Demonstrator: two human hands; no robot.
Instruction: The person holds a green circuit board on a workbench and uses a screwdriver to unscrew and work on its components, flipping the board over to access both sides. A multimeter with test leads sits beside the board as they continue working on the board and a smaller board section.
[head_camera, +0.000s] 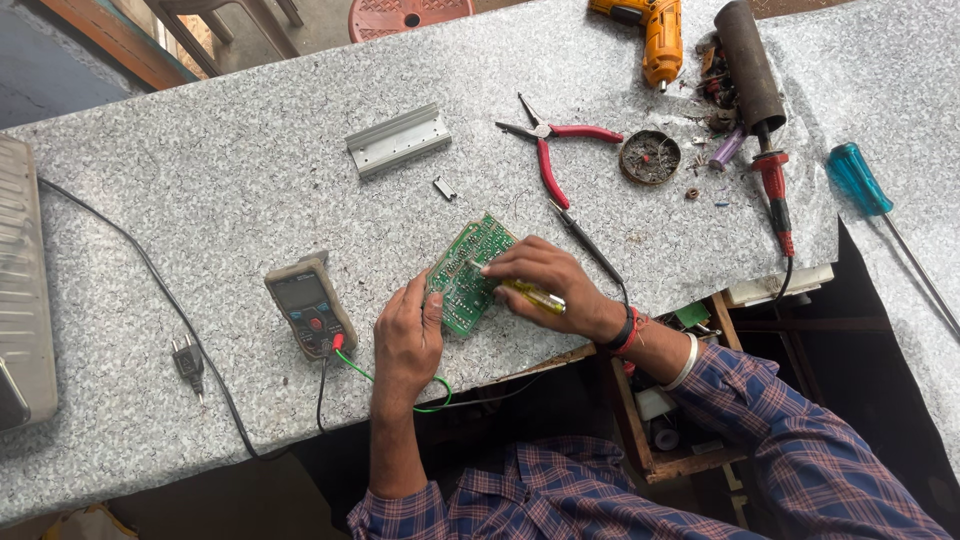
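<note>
1. We see a green circuit board (468, 272) lying on the grey speckled bench (230, 180), near its front edge.
2. Our left hand (408, 340) is curled around the board's lower left edge and holds it still.
3. Our right hand (545, 280) is closed on a small yellow screwdriver (530, 295), with its tip on the board.
4. Left of the board sits a meter (310, 307) with a red and a green wire (395, 392).
5. Behind the board and to the right is a little round tin (650, 157) with small dark bits in it.
6. Red pliers (550, 150) lie beside the tin, straight behind the board.
7. A silver metal bar (398, 140) lies behind the board to the left.
8. A yellow drill (655, 30) and a blue screwdriver (860, 180) lie far behind and to the right of the board.
9. Past the bench, behind the board, we see a floor and a red stool (410, 15).
</note>
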